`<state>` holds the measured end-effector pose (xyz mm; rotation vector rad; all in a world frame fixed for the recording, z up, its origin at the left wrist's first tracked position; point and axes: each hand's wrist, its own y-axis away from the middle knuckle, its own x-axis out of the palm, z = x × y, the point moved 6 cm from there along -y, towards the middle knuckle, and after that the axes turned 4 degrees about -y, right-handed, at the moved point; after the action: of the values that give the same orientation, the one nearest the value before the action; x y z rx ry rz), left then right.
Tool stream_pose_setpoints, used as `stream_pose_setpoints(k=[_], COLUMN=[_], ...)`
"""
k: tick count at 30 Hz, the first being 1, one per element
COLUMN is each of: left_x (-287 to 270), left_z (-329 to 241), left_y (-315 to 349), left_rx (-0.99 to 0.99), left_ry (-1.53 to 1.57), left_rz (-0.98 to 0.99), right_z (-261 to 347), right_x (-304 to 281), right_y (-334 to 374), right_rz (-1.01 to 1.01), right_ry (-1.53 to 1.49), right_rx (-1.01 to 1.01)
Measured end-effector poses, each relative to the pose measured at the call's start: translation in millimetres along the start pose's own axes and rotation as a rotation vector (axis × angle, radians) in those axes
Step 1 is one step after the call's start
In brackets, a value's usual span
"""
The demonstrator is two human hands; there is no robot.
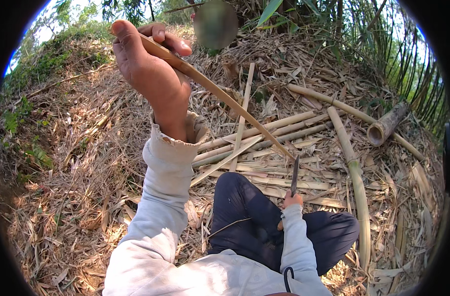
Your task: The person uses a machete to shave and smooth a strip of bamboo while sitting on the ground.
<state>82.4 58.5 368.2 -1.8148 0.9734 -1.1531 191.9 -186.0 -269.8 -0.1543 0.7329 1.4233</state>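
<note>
My left hand, raised at the upper left, is closed around one end of a long, flat bamboo strip. The strip slants down to the right, and its far end comes close to the tip of a dark-bladed knife; whether they touch I cannot tell. Low in front of my right knee, my right hand grips the knife with its blade pointing away from me. Beneath the raised strip, split bamboo strips and bamboo poles lie on the ground.
A bent bamboo pole lies by my right knee. Farther right, a thick hollow bamboo section rests across another long pole. Dry leaves cover the sloping ground. Bamboo stalks stand at the far right.
</note>
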Motion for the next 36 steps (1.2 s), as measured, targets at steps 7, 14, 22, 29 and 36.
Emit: stream_pose_setpoints(k=[7, 14, 22, 29, 36], left_x=[22, 85, 133, 194, 160], left_z=[-27, -49, -62, 94, 115], left_y=[-20, -27, 5, 119, 331], left_rx=[-0.032, -0.089, 0.274, -0.264, 0.048], left_ry=[0.007, 0.140, -0.063, -0.287, -0.371], left_rz=[0.190, 0.305, 0.512, 1.183, 1.448], right_z=[116, 149, 117, 109, 128], right_x=[-85, -116, -133, -148, -162], right_y=[89, 109, 94, 78, 92], right_rz=[-0.306, -0.225, -0.261, -0.210, 0.116], right_ry=[-0.394, -0.900, -1.160, -1.254, -1.284], right_rx=[-0.482, -0.607, -0.442, -0.450, -0.397])
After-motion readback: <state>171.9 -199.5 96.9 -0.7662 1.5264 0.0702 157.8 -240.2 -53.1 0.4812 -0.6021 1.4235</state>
